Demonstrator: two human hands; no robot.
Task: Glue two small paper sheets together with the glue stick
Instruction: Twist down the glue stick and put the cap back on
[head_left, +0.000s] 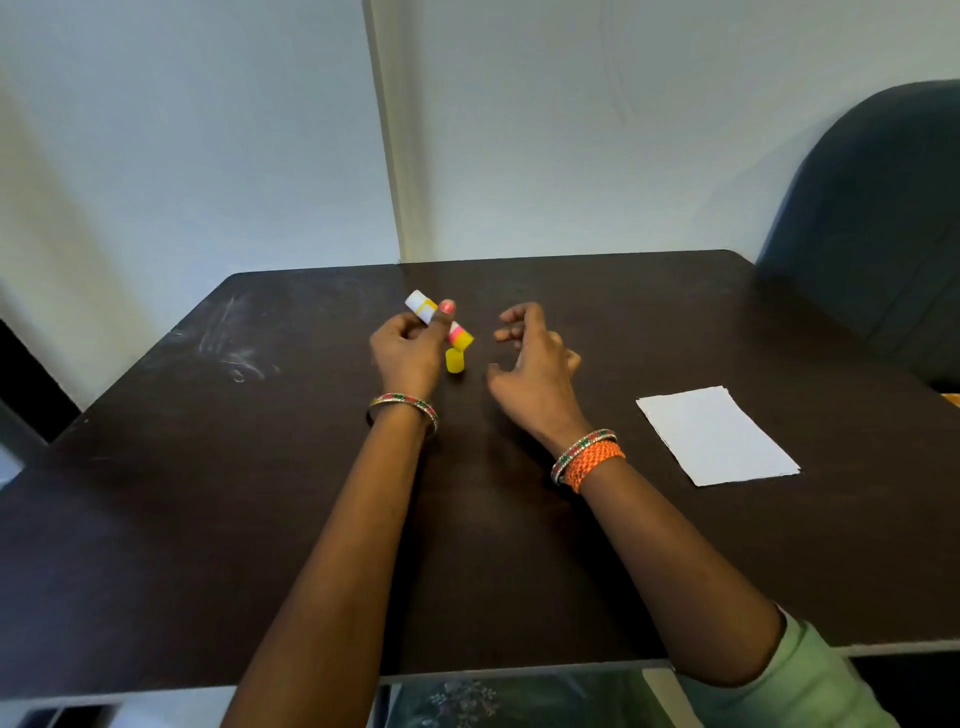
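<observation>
My left hand (410, 348) grips a white, yellow and pink glue stick (423, 306), held tilted above the dark table (208, 519), its white end up and to the left. A small yellow cap (455, 360) stands on the table just below the stick's lower end. My right hand (530, 358) hovers a little to the right, fingers curled apart and holding nothing. White paper (717, 435) lies flat at the right of the table; I cannot tell whether it is one sheet or two stacked.
A dark blue chair back (872, 218) stands at the table's far right corner. White walls (208, 130) close off the far side. Pale scuff marks (228, 348) show on the table's left part. The near table edge runs just below my forearms.
</observation>
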